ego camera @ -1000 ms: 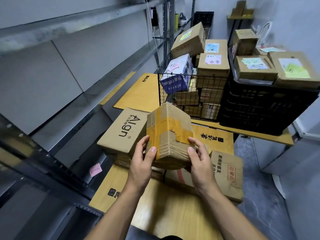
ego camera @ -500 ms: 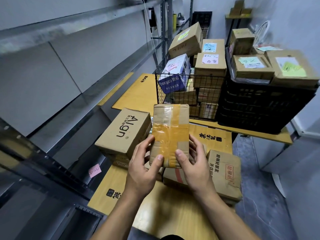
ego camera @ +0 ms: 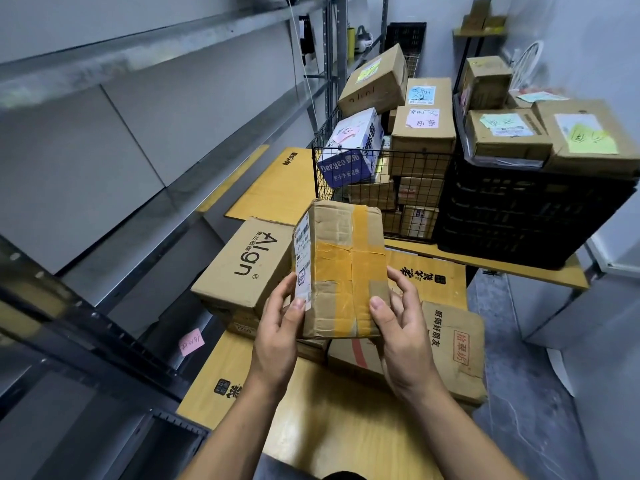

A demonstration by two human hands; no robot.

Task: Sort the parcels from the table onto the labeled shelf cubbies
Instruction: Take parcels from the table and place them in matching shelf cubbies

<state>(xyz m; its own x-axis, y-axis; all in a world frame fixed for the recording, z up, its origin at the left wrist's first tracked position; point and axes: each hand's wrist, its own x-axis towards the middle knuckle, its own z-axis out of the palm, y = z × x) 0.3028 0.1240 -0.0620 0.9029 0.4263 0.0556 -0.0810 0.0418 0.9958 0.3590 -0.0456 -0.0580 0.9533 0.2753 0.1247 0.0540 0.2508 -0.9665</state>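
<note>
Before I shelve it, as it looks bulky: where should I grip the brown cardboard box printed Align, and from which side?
Probably two-handed, after setting down the yellow-taped cardboard parcel: palms on the two long sides of the Align box, coming from above. It looks too wide for one hand and rests tilted on lower parcels.

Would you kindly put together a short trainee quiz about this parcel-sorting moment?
1. True or false: the left hand and right hand both grip the small brown cardboard parcel crossed with yellow tape.
2. Its white shipping label is on the side nearer: A) the left hand, B) the right hand, C) neither.
3. What colour is the small sticky note on the grey metal shelving?
Key: 1 true; 2 A; 3 pink.
</note>
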